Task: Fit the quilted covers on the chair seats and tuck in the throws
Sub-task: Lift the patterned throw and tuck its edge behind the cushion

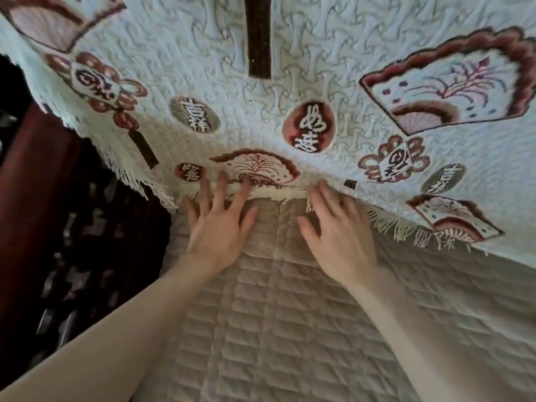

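A white fringed throw [290,82] with red fan and medallion patterns hangs over the chair back and fills the upper view. Below it lies a beige quilted seat cover [275,314]. My left hand [217,224] lies flat on the cover with spread straight fingers, whose tips press the throw's fringed lower edge where it meets the seat. My right hand [339,233] lies flat beside it, fingers reaching under the same edge, their tips partly hidden by the throw.
A dark red wooden chair arm [37,184] runs down the left side, with a dark patterned floor [87,242] beside it. The throw's fringe [406,227] hangs loose over the seat to the right.
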`<state>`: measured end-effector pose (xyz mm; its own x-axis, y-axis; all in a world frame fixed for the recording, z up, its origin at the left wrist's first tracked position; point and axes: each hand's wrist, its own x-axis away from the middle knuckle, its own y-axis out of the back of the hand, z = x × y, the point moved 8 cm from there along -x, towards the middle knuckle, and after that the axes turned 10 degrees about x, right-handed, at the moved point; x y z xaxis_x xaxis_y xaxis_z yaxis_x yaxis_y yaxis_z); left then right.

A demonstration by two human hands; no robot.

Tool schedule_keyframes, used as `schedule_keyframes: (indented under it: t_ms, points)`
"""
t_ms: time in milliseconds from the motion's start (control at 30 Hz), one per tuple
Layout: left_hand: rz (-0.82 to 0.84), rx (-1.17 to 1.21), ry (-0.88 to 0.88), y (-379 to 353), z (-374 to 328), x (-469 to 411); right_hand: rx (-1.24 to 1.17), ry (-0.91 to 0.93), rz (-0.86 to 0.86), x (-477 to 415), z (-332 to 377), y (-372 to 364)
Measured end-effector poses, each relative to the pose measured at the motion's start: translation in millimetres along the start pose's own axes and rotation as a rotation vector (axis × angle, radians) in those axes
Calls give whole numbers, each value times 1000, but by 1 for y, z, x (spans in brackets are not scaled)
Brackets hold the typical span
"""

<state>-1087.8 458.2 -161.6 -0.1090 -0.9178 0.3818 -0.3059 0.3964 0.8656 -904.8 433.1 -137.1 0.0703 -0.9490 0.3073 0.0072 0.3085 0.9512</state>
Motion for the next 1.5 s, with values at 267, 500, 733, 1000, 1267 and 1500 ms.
schedule_keyframes:
  t_ms: [267,500,733,1000,1267,1500]
  points:
    - [18,75,-4,13,21,-28,-44,125,165,-37,14,-4]
    - [1,246,92,21,36,-37,29,169,17,-12,44,4]
    - [-119,496,54,20,40,-22,-84,90,167,-60,44,-3]
    - [-98,622,134,24,49,-45,43,200,58,-46,68,10]
    - [-177,772,82,33,57,-42,-82,92,236,-98,72,2]
    - [-470,1153,179,49,46,16,56,218,84,-53,78,5]
